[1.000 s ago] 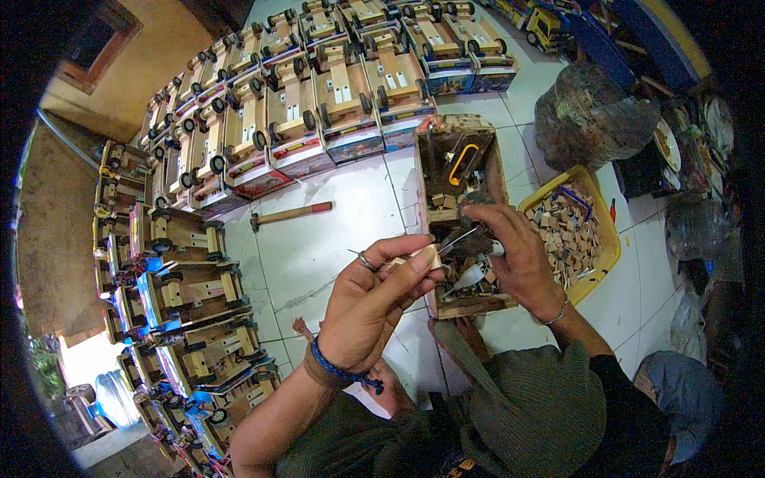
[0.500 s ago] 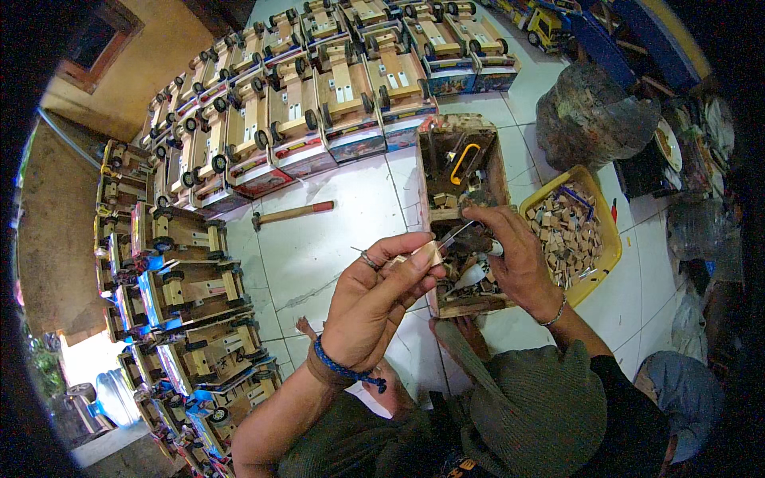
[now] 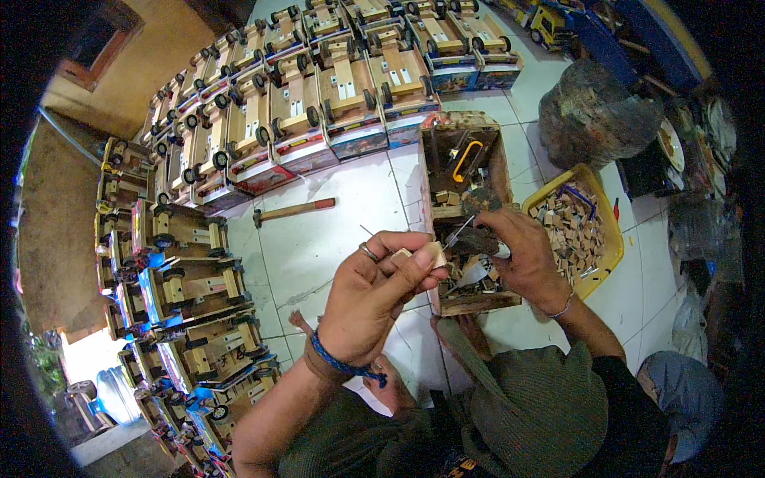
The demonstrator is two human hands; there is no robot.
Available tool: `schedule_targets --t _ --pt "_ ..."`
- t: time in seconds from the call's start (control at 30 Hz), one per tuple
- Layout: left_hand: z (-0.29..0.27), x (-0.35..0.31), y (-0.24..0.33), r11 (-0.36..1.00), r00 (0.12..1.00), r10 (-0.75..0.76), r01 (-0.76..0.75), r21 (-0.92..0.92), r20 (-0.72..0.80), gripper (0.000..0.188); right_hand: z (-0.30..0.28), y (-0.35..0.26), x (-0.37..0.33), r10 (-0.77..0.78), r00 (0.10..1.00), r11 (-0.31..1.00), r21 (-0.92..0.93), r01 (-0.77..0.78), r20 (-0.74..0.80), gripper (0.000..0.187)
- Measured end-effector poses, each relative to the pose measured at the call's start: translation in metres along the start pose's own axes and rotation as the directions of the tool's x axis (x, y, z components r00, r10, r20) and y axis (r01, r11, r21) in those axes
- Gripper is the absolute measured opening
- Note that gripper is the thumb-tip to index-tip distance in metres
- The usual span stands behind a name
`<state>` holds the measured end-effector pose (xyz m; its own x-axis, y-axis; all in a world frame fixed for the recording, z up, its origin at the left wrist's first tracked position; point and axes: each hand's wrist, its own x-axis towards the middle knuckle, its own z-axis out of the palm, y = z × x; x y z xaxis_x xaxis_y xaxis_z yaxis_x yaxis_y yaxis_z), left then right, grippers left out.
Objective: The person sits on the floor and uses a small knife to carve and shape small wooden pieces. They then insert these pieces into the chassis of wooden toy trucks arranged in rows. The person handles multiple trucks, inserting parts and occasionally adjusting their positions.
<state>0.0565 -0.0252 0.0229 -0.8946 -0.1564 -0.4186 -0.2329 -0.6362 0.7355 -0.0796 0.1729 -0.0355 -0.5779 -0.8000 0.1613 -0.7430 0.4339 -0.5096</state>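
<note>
In my left hand (image 3: 370,291) a small pale wooden block (image 3: 434,256) is pinched between thumb and fingers. A thin wire (image 3: 366,229) sticks out beyond the ringed finger on the far left side of that hand. My right hand (image 3: 526,251) is curled, its fingertips at the upper end of a thin metal rod (image 3: 458,233) that slants down to the block. Under this hand shows a whitish end (image 3: 502,250) of something; whether I grip it too is unclear. Both hands are over the near part of a worn wooden box (image 3: 478,304) with tools and scraps.
A hammer (image 3: 299,212) lies on the white tiled floor (image 3: 335,183). Right of the box stands a yellow tray (image 3: 612,239) of small wooden blocks. Upturned wooden toy trucks (image 3: 343,95) fill the far side and the left. A rough wood stump (image 3: 598,111) stands at far right.
My right hand has shifted slightly right and nearer to me, with the rod still between it and the block. My left hand has barely moved and still pinches the block.
</note>
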Motion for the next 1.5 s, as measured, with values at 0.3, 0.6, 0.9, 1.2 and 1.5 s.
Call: schedule_targets --t 0.3,0.6,0.9,1.2,1.5 --pt "-0.013 0.004 0.026 0.937 0.993 0.000 -0.042 0.347 0.122 0.018 -0.036 0.009 0.022 -0.237 0.843 0.950 0.298 0.096 0.483 0.042" --pt "-0.014 -0.001 0.029 0.891 0.992 0.060 -0.105 0.442 0.115 0.018 -0.026 0.011 0.019 -0.232 0.909 0.956 0.252 0.148 0.346 0.045" --pt "-0.015 -0.005 0.026 0.827 0.986 0.141 -0.166 0.538 0.087 0.017 -0.029 0.007 0.021 -0.089 0.973 0.988 0.139 0.060 0.213 0.048" --pt "-0.015 -0.004 0.025 0.756 0.984 0.167 -0.172 0.632 0.068 0.017 -0.028 0.007 0.022 -0.072 0.963 0.989 0.146 0.035 0.259 0.036" --pt "-0.015 -0.002 0.022 0.682 0.972 0.229 -0.205 0.702 0.061 0.018 -0.026 0.008 0.021 -0.089 0.965 0.995 0.075 0.073 0.245 0.040"
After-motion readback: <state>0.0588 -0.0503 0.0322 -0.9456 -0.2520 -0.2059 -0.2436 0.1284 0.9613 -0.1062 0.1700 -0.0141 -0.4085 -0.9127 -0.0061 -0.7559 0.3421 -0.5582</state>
